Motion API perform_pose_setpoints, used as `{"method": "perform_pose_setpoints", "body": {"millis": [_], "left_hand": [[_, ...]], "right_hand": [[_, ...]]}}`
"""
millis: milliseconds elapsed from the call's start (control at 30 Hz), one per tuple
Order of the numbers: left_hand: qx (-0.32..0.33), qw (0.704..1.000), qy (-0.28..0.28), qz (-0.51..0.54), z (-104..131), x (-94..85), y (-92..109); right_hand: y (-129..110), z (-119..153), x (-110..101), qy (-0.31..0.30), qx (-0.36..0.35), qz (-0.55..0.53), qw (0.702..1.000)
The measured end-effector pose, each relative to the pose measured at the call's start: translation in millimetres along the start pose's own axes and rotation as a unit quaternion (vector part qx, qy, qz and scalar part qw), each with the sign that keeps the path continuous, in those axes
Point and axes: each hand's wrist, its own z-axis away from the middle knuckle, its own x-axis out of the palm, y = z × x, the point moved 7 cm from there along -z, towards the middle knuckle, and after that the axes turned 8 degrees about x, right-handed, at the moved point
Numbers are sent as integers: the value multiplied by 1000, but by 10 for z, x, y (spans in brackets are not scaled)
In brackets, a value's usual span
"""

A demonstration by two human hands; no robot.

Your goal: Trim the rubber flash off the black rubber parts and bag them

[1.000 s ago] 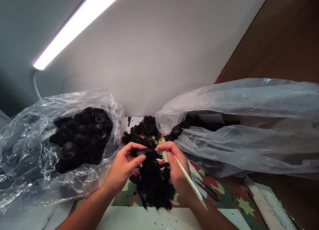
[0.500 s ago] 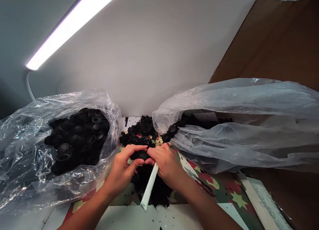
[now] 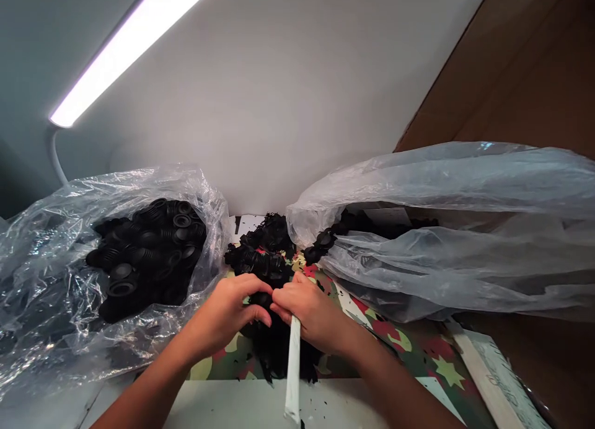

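Note:
My left hand (image 3: 232, 308) is curved around a dark round rubber part (image 3: 261, 299), which blends into the black pile behind it. Its index fingertip meets the fingers of my right hand (image 3: 307, 308). That right hand is closed round a tool with a long white-wrapped handle (image 3: 292, 373), whose end points down toward me; its working end is hidden by the fingers. Under and beyond both hands lie black rubber scraps (image 3: 274, 348), and a ribbed row of black rubber parts (image 3: 263, 265) lies just past my fingertips.
On the left, a clear plastic bag (image 3: 41, 280) holds many black ribbed rubber parts (image 3: 149, 249). To the right lies another open plastic bag (image 3: 441, 274), with black pieces at its mouth. A cardboard flap (image 3: 520, 75) stands behind it. A lit lamp (image 3: 130, 51) hangs above left.
The white handle has swung from a slant to nearly upright in view. My left thumb has moved away from the right hand, widening the gap to the index finger.

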Motion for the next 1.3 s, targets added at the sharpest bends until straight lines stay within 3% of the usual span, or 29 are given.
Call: {"method": "perform_pose_setpoints", "body": {"millis": [133, 333, 600, 700, 800, 933, 1100, 1200, 1300], "left_hand": [[-90, 979, 78, 167, 38, -29, -95], [-153, 907, 159, 359, 42, 107, -175], [-199, 838, 178, 476, 71, 315, -182], [-195, 819, 228, 489, 61, 176, -253], [-168, 801, 306, 487, 69, -96, -335], [-154, 817, 301, 467, 93, -202, -352], [-137, 871, 279, 379, 128, -114, -376], [-156, 902, 238, 326, 130, -33, -406], [-169, 918, 207, 291, 125, 23, -386]], "right_hand": [[-134, -17, -121, 92, -34, 22, 995], [-284, -4, -274, 177, -47, 33, 983], [-281, -3, -285, 225, -61, 94, 968], [-377, 41, -269, 235, -86, 68, 966], [-469, 74, -177, 192, -96, 3, 977], [-300, 54, -116, 189, -9, -5, 982], [81, 15, -60, 94, 75, -38, 992], [226, 58, -161, 131, 142, -83, 978], [208, 92, -216, 167, 176, -134, 961]]}}
